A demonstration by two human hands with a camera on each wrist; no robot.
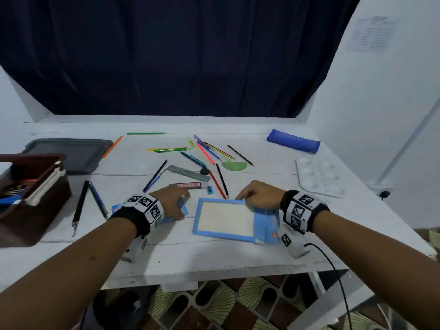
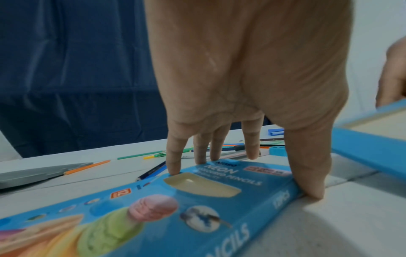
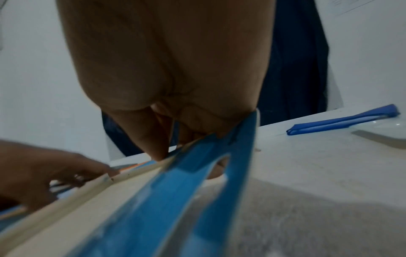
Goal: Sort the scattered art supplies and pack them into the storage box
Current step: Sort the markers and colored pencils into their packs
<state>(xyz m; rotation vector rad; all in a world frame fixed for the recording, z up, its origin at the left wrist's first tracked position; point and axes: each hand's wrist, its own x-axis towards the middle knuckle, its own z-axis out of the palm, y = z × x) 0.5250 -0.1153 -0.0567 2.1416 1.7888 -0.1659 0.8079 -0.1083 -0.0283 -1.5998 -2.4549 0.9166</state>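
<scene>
A blue "neon coloured pencils" box sleeve [image 2: 197, 208] lies flat on the white table near the front. My left hand [image 1: 171, 201] grips it across its width, fingers [image 2: 173, 167] on the far edge and thumb on the near edge. Just to its right lies the box's blue inner tray [image 1: 197, 219] with a cream bottom and nothing in it. My right hand [image 1: 244, 201] pinches the tray's far right corner at a blue flap [image 3: 232, 139]. The brown storage box [image 1: 35, 210] stands at the left edge, holding several pens. Several loose pencils [image 1: 206, 151] lie scattered mid-table.
A grey lid [image 1: 69, 153] lies behind the storage box. Beyond my hands are a grey ruler [image 1: 190, 173], a green protractor [image 1: 234, 166], a blue sharpener [image 1: 210, 190] and a flat pink-labelled pack [image 1: 188, 185]. A blue pouch [image 1: 292, 141] and a white palette [image 1: 319, 177] lie at the right.
</scene>
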